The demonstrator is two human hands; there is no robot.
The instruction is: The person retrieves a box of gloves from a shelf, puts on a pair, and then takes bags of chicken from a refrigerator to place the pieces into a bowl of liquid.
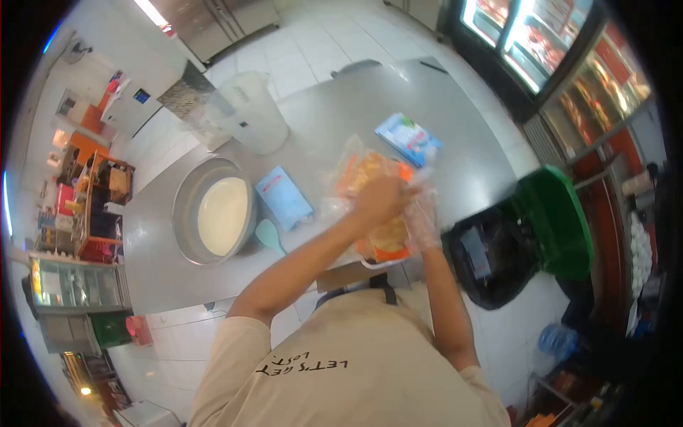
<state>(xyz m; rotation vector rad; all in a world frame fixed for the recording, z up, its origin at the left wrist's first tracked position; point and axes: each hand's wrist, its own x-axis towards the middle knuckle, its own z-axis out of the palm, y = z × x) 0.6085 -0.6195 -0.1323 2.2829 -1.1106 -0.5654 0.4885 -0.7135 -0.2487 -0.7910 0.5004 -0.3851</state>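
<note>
My left hand [383, 201], bare, reaches across to my right hand, its fingers closed at the clear plastic glove [425, 213]. The glove covers my right hand [421, 226], whose fingers are blurred and partly hidden. Under both hands lies an orange-and-clear plastic bag [350, 174] with yellowish food pieces [371, 168]. More of that food shows below, over a tray's pale rim [384, 264] near the table edge. A blue-and-white packet [409, 139] lies just beyond the hands. Left of the bag is a light blue packet [284, 198].
On the steel table [320, 107] stand a metal bowl [186, 213] of cream-coloured mixture [224, 217] and a translucent pitcher [252, 117]. A pale turquoise spatula [269, 235] lies beside the bowl. An open bin with a green lid [562, 220] stands at the table's right.
</note>
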